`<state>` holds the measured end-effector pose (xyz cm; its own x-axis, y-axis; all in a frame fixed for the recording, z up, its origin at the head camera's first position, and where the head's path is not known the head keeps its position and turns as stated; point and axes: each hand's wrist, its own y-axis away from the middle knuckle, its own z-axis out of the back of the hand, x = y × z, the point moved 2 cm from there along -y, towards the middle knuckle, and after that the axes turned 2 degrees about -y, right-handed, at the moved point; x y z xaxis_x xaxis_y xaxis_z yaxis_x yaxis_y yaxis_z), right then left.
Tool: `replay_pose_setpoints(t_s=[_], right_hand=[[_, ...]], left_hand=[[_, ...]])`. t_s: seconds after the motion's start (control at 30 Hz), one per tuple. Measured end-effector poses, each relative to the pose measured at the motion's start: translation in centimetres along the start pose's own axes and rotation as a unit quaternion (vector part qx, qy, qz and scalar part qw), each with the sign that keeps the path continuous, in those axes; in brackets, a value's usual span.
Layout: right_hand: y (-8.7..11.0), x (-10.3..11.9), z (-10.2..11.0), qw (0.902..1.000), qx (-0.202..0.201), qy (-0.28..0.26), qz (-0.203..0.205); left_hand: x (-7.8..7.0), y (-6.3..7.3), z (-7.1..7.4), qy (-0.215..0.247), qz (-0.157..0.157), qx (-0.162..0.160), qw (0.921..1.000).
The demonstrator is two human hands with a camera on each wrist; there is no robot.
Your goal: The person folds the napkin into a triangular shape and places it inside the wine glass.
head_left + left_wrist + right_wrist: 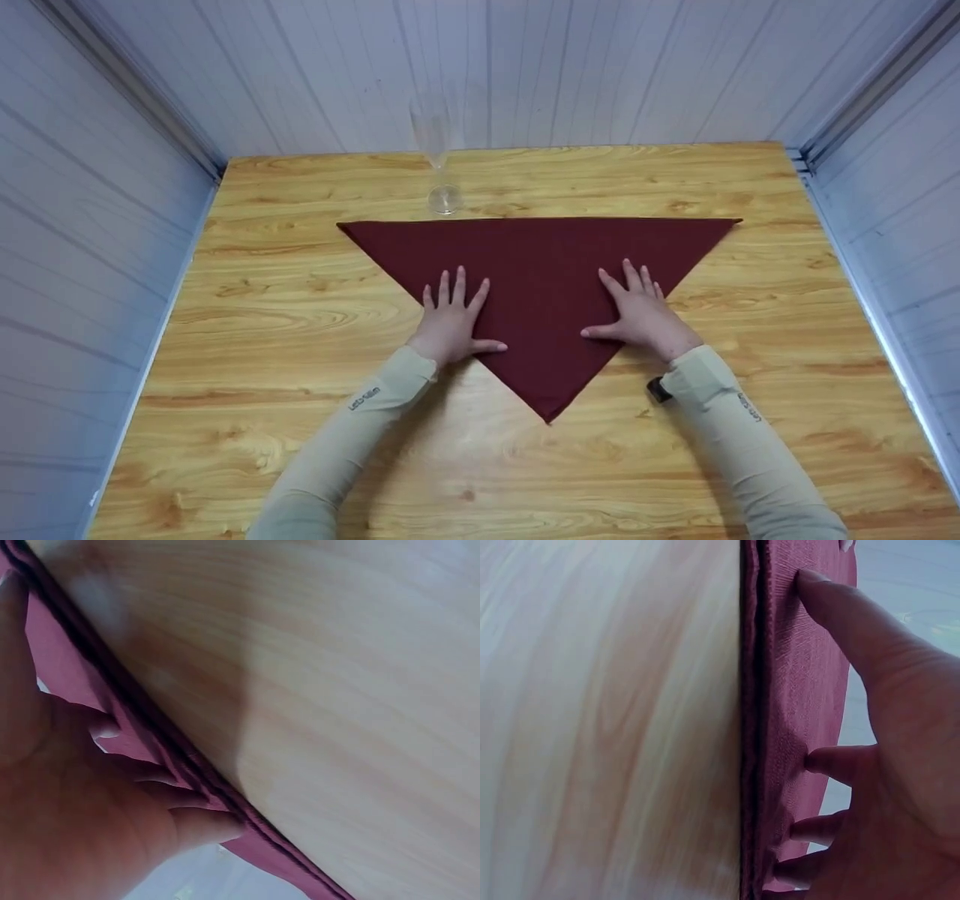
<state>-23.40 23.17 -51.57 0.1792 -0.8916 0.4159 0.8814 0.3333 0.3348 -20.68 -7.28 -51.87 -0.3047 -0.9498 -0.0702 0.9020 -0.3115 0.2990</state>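
A dark red cloth napkin, folded into a triangle, lies flat on the wooden table. Its long edge is at the far side, and one corner points toward the person. My left hand rests on the left slanting edge with fingers spread. On the right slanting edge rests my right hand, its fingers spread too. Both wrist views show the layered hem of the napkin beneath the fingertips. Neither hand grips the fabric.
A clear stemmed glass stands just behind the napkin's far edge, left of centre. The wooden table is bounded by white panelled walls at the back and both sides. A small black object sits at the right wrist.
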Motion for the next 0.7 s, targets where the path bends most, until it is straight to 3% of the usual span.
replay_pose_setpoints(t_s=[0.47, 0.7], right_hand=[[-0.02, 0.07, -0.2, 1.0, -0.007, 0.001, 0.002], [0.57, 0.48, -0.58, 0.9993, -0.011, 0.005, 0.035]], left_hand=[[0.49, 0.07, -0.46, 0.011, -0.008, -0.005, 0.9999], [-0.33, 0.61, -0.13, 0.005, -0.014, -0.001, 0.9999]])
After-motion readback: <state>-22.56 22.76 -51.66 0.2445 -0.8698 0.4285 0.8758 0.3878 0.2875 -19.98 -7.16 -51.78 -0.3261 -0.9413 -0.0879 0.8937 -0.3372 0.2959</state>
